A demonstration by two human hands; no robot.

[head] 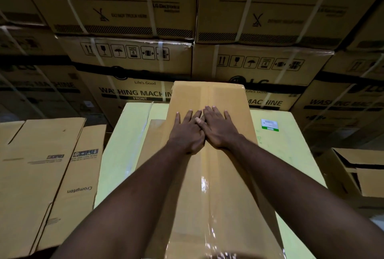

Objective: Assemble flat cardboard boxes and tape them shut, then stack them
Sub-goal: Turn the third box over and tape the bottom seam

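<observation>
Washing-machine cartons (135, 92) stacked behind. Brown box (187, 96) lies lengthwise mid yellow carton (291, 155). My left hand (187, 132), right hand (218, 128) flat, fingers straight, gripping nothing, pressing clear tape (204, 186) onto seam.

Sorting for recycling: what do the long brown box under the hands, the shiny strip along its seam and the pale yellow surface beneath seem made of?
Long brown box: matte cardboard, by its creased edges and flap seam.
Shiny strip: clear glossy plastic tape; it glints and wrinkles.
Pale yellow surface: probably matte cardboard, given its flap edge; not certain.
</observation>
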